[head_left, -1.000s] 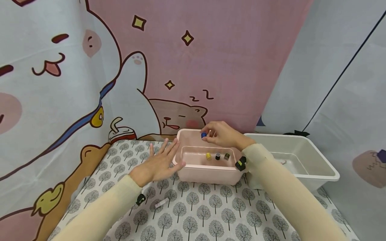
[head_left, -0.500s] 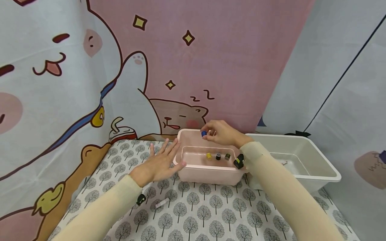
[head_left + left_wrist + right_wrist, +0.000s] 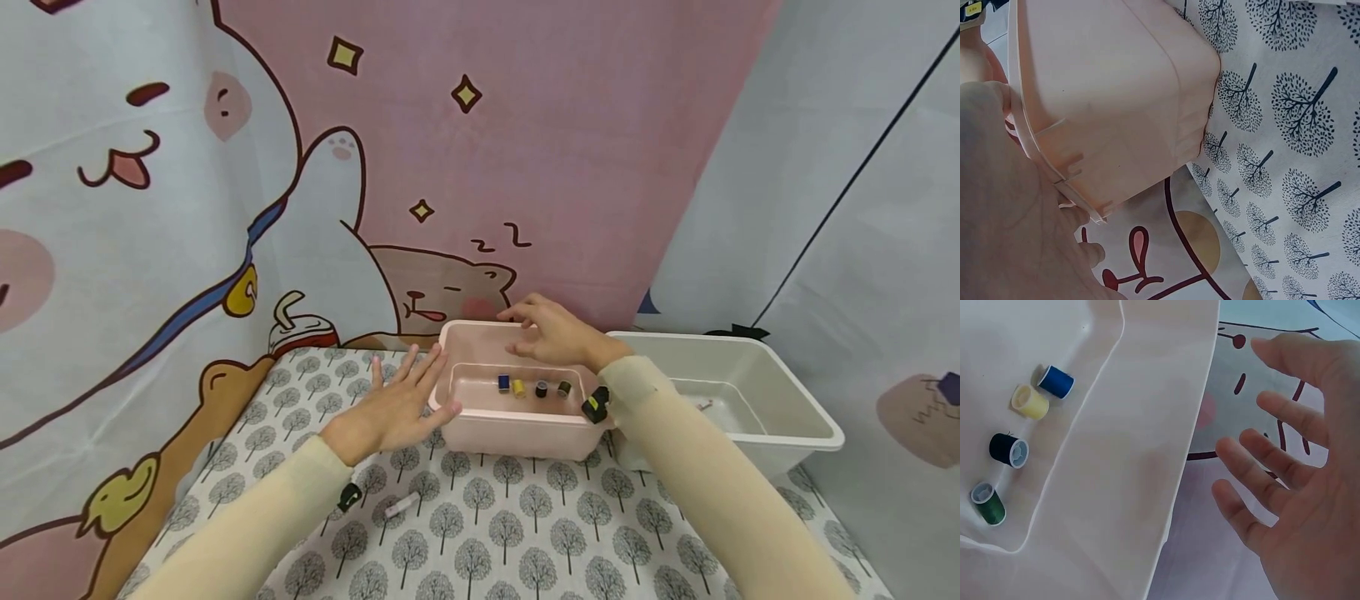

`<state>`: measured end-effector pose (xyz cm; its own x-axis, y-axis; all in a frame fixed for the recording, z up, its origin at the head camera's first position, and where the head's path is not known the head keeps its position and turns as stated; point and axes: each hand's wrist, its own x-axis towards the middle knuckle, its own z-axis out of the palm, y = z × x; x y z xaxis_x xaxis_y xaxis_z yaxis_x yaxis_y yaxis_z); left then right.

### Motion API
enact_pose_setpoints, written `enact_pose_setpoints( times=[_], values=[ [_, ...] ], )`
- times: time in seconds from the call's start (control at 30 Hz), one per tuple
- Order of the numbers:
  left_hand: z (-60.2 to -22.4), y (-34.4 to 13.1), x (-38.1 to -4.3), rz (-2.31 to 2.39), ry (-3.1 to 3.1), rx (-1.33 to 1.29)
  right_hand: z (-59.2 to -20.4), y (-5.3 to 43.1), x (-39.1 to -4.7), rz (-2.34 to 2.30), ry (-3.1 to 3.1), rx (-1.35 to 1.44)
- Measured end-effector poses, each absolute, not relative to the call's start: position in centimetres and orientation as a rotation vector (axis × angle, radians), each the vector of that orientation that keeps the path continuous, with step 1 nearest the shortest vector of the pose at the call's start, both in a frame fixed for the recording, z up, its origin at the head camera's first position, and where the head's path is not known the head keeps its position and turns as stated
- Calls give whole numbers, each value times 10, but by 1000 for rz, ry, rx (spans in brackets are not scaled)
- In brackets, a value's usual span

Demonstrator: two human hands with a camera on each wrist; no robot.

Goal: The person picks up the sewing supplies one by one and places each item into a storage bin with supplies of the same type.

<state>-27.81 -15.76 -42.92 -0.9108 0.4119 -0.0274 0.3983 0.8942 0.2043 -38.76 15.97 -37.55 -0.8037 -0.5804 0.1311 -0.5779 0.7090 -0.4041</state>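
Over the far side of the pink bin (image 3: 525,435), my right hand (image 3: 558,333) has its fingers spread and holds nothing. Inside the bin lie a blue thread spool (image 3: 1056,382), a yellow thread spool (image 3: 1030,402), a black thread spool (image 3: 1009,450) and a green thread spool (image 3: 989,504), in a loose row on the floor. My left hand (image 3: 393,410) lies with straight, spread fingers against the bin's left rim. In the left wrist view its palm (image 3: 1010,200) runs along that rim, and some fingers are hidden behind it.
A white bin (image 3: 802,392) stands to the right of the pink one, with a small item (image 3: 705,404) inside. A small pale stick-like piece (image 3: 402,504) lies on the tree-patterned cloth (image 3: 480,533) near the left forearm. A printed curtain (image 3: 570,150) hangs behind.
My right hand has let go of the blue thread spool, which has dropped to the bin's floor beside the yellow one. Its fingers have spread; the left hand stays at the rim.
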Motion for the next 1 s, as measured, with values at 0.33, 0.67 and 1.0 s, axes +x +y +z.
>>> enact_pose_setpoints(
  times=[0.33,0.67,1.0],
  values=[
    [-432,-159,-277,309,2987,633,-372,161,-374,-685,2896,-1085],
    [-432,-159,-276,314,2989,646,-368,164,-350,-683,2913,-1139],
    [-432,-160,-277,315,2996,658,-367,166,-327,-715,2939,-1253]
  ],
)
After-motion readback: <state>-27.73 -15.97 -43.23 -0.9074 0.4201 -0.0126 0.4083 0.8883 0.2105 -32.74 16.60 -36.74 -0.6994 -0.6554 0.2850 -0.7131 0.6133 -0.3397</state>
